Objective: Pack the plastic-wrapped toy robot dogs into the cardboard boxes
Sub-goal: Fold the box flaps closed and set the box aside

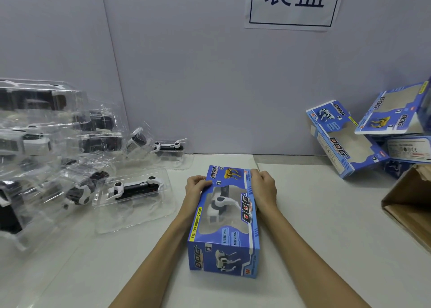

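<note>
table | blue DOG box at 6 o'clock, white toy robot dog inside | left hand, right hand both pinch far end | advice: press flap square, brace sides evenly

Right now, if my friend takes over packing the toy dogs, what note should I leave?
Left hand and right hand: each has a grip on the far end of the blue DOG box on the table.
Done: a white toy dog shows through that box's window.
Left: the far flap looks unfinished; wrapped robot dogs wait on the left, empty boxes on the right.
</note>
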Tool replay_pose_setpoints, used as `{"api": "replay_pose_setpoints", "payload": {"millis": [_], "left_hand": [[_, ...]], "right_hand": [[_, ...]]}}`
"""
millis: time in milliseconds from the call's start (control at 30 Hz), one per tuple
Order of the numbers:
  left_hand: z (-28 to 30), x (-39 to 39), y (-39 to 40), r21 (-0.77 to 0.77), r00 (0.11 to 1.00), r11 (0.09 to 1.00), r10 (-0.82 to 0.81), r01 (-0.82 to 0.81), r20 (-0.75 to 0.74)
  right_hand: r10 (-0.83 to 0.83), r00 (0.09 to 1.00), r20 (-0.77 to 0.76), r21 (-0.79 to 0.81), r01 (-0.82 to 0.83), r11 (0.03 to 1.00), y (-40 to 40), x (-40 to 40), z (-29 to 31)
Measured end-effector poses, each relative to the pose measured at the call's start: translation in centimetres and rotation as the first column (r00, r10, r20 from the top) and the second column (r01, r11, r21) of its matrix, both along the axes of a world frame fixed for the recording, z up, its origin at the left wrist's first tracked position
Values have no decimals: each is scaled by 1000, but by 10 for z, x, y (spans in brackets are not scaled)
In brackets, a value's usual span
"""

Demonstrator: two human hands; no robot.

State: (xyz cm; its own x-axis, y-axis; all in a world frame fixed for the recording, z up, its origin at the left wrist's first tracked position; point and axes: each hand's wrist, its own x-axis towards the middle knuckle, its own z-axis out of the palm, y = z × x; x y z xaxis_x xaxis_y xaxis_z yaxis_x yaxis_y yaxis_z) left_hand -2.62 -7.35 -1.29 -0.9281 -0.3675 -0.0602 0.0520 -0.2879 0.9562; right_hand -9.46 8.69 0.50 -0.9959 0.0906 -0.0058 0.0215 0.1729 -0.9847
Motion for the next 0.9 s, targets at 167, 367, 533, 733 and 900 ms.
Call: {"api": "replay_pose_setpoints", "payload": {"millis": [167,367,533,733,900], "left_hand": [[5,6,5,84,998,996,-33,37,-53],[26,22,12,24,956,989,-135,146,-262],[52,40,12,-239,897,961,-223,138,-381],[68,53,18,-274,876,959,-191,70,-444],[67,50,17,-338,830,938,-125,-80,-543]], "right_hand": [[111,990,86,-153,-97,983,-4,2,1],[130,992,-3,-404,-120,907,-1,15,23],[58,946,-318,-489,-217,845,5,29,57],[46,842,-537,-433,-322,842,13,38,72],[77,736,-673,-288,-357,889,4,41,73]]}}
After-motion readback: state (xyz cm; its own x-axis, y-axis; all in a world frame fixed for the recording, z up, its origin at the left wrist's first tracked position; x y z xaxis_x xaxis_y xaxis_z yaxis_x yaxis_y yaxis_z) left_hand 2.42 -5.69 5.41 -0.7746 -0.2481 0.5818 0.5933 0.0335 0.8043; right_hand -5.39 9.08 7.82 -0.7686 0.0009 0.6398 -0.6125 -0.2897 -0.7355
